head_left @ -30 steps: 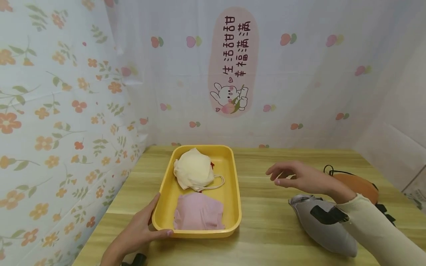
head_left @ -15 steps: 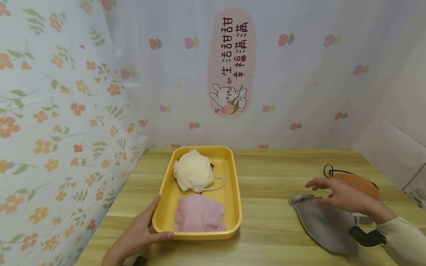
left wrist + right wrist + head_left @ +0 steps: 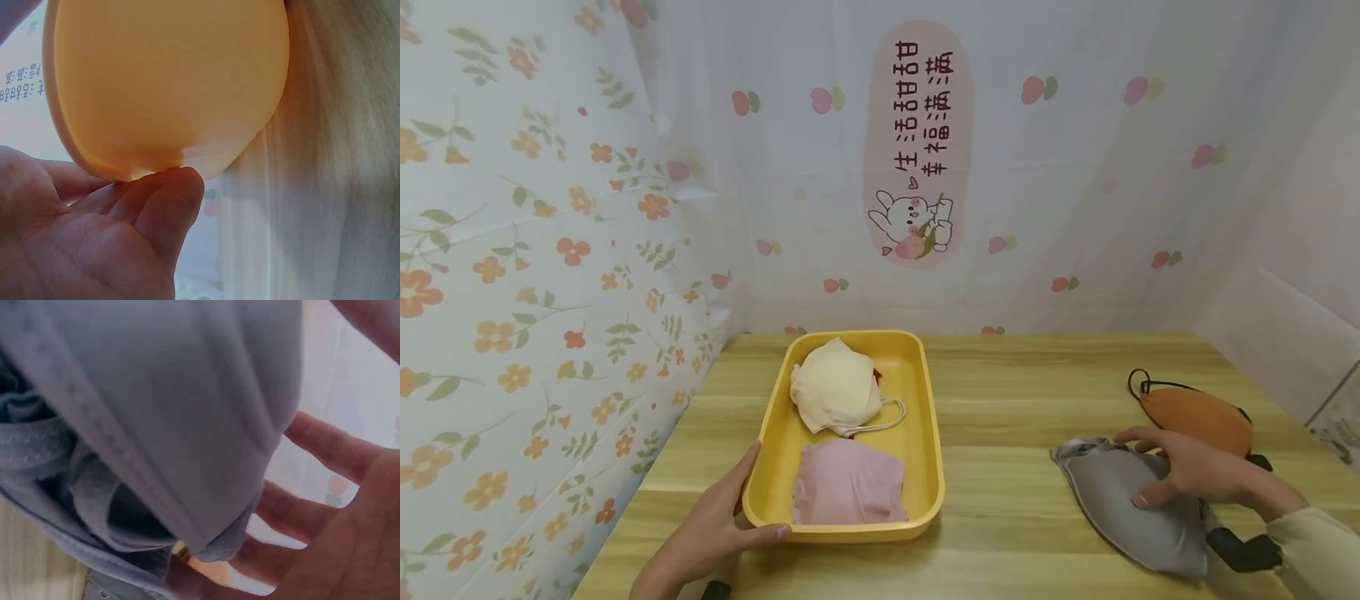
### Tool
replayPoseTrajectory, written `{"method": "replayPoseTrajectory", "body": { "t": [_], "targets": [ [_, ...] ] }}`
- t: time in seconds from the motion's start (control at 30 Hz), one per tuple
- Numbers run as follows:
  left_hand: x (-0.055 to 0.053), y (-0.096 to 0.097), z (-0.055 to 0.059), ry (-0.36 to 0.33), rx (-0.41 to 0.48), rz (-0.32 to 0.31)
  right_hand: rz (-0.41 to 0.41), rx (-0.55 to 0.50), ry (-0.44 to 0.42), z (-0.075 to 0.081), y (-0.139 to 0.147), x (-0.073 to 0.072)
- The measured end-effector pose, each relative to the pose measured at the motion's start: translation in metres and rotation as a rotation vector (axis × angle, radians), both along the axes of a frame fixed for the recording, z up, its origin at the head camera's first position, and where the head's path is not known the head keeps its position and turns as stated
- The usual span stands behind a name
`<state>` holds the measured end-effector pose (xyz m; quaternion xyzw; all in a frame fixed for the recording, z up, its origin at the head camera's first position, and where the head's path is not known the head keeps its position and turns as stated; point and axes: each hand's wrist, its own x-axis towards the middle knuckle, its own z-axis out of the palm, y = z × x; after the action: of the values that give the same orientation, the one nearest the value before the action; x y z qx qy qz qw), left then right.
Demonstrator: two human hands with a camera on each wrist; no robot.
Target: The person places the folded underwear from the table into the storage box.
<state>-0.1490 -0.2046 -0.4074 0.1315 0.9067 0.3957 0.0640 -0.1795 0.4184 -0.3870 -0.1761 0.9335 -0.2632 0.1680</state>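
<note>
A yellow tray [image 3: 934,417] stands on the wooden table. My left hand [image 3: 707,525] holds its near left corner, thumb along the front wall and fingers at the left side; the left wrist view shows fingertips [image 3: 181,181] against the tray's wall. Inside lie a cream cloth piece [image 3: 835,387] with a looped cord and a folded pink cloth piece [image 3: 850,483]. On the right, my right hand [image 3: 1195,467] rests over a folded grey bra [image 3: 1127,508], thumb on the cup. In the right wrist view its spread fingers [image 3: 331,447] reach along the cup's edge, fairly straight.
An orange cup-shaped cloth piece [image 3: 1198,417] with black cords lies just behind the right hand. Small red bits show beside the cream piece in the tray. A printed curtain [image 3: 1037,208] hangs behind the table [image 3: 1000,517], with a floral one [image 3: 535,292] at the left.
My right hand has moved right and down from above the table onto the grey bra. My left hand and the tray have stayed in place.
</note>
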Motion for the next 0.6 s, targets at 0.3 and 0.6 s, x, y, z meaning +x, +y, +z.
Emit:
{"method": "replayPoseTrajectory", "body": {
  "t": [0.3,0.6],
  "targets": [
    [-0.002,0.0,-0.003,-0.035,0.044,0.004,-0.035,-0.057,-0.007,-0.013,0.002,0.0],
    [0.0,0.0,-0.001,-0.027,0.049,-0.01,0.064,-0.247,-0.048,-0.021,0.013,-0.005]
  ]
}}
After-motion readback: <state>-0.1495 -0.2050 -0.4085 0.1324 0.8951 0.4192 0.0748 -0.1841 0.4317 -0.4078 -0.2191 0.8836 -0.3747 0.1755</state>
